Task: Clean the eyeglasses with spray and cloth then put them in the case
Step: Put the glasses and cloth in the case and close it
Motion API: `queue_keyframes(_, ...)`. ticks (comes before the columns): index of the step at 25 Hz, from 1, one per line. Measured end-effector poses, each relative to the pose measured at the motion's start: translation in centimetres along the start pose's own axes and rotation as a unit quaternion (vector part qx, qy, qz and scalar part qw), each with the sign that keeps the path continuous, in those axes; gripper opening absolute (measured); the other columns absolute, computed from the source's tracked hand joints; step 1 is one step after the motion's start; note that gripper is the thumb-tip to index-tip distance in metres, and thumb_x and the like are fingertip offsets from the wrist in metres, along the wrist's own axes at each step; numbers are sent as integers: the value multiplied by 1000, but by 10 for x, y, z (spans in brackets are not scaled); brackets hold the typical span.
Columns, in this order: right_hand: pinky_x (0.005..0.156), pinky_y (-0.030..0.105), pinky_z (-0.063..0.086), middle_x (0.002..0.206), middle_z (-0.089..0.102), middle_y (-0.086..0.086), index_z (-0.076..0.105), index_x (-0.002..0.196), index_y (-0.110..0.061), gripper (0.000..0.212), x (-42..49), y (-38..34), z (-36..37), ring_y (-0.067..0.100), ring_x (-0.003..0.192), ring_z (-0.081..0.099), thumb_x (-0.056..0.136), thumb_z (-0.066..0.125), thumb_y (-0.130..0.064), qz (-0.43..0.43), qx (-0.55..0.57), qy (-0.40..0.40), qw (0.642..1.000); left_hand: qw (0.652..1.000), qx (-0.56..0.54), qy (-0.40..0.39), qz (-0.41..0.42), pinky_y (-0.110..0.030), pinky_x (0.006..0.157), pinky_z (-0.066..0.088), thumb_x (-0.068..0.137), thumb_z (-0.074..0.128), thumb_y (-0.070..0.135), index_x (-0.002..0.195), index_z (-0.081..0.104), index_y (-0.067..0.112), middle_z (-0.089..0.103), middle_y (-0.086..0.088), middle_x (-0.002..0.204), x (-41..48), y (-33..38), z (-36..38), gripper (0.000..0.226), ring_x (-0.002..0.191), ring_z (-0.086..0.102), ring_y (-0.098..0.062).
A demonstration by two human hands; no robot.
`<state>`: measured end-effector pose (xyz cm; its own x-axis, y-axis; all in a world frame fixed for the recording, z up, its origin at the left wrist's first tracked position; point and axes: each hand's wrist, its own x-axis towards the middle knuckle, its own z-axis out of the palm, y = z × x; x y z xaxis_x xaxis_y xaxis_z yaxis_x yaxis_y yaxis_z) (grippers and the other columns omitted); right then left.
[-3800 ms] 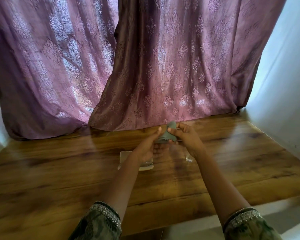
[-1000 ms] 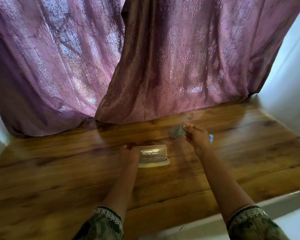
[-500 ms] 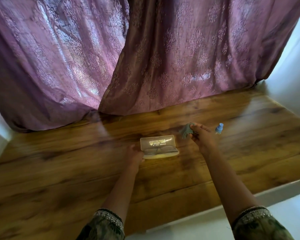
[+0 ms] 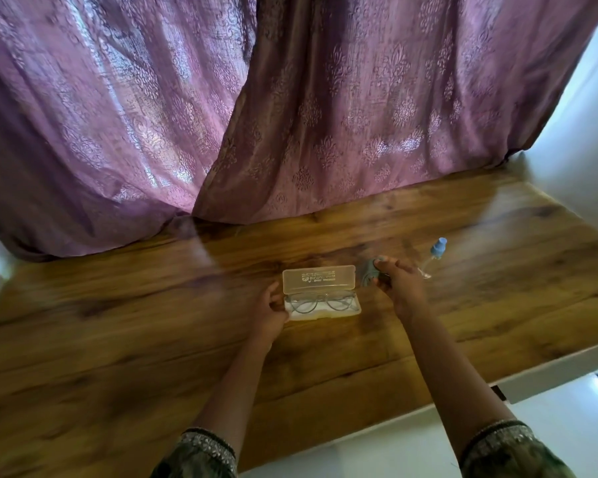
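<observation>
A clear plastic case [image 4: 319, 277] lies open on the wooden table [image 4: 152, 339], its lid standing up at the back. Thin-rimmed eyeglasses [image 4: 320, 302] lie inside its lower tray. My left hand [image 4: 273, 310] grips the left end of the case. My right hand [image 4: 396, 282] hovers just right of the case, closed on a bunched grey cloth [image 4: 369, 272]. A small spray bottle [image 4: 435, 255] with a blue cap stands on the table right of that hand.
Purple patterned curtains [image 4: 290, 115] hang down onto the back of the table. A white wall [image 4: 594, 139] borders the right side. The table's front edge [image 4: 497, 391] runs diagonally at the lower right.
The glasses went from my hands into the open case. My left hand moved to the left end of the case; my right hand keeps the cloth, beside the lid.
</observation>
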<state>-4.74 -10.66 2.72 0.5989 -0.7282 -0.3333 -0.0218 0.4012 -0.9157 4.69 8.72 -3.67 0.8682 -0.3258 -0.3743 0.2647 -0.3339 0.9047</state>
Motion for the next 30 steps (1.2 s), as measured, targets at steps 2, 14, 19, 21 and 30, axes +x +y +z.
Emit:
queue_keyframes(2, 51, 17, 51, 76, 58, 6, 55, 70, -11, 20, -1, 6, 3, 15, 70, 57, 86, 57, 0, 4, -21, 3, 1000, 999, 22, -17, 16, -19, 64, 47, 80, 51, -17, 140, 34, 16, 50, -9, 130, -1, 0, -1, 71, 97, 50, -13)
queue_keyframes(14, 59, 27, 51, 72, 60, 6, 55, 63, -17, 25, 1, 56, 57, 17, 65, 57, 81, 64, -2, 21, -228, -68, 971, 998, 28, -54, 12, -22, 66, 50, 82, 53, -14, 137, 38, 21, 53, -12, 124, 5, -4, -4, 67, 91, 50, -10)
queue_keyframes(19, 77, 46, 57, 77, 65, 4, 56, 62, -23, 27, 1, 59, 41, 27, 81, 67, 76, 70, -5, -45, -356, -17, 933, 998, 25, -63, 13, -27, 72, 51, 81, 53, -14, 137, 37, 22, 52, -12, 126, 7, -6, -6, 68, 102, 49, -16)
queue_keyframes(21, 75, 44, 58, 79, 67, 7, 60, 67, -17, 18, 2, 59, 36, 25, 79, 67, 76, 71, -5, -61, -375, -5, 925, 997, 26, -65, 13, -28, 72, 52, 81, 52, -15, 138, 37, 21, 52, -12, 127, 8, -7, -6, 69, 105, 48, -18)
queue_keyframes(30, 64, 27, 45, 94, 69, 12, 63, 99, -8, 24, 2, 60, 23, 25, 81, 63, 77, 71, -17, -109, -445, 50, 887, 997, 24, -72, 8, -25, 69, 50, 83, 50, -15, 140, 34, 21, 50, -6, 118, 7, -6, -6, 69, 107, 47, -18)
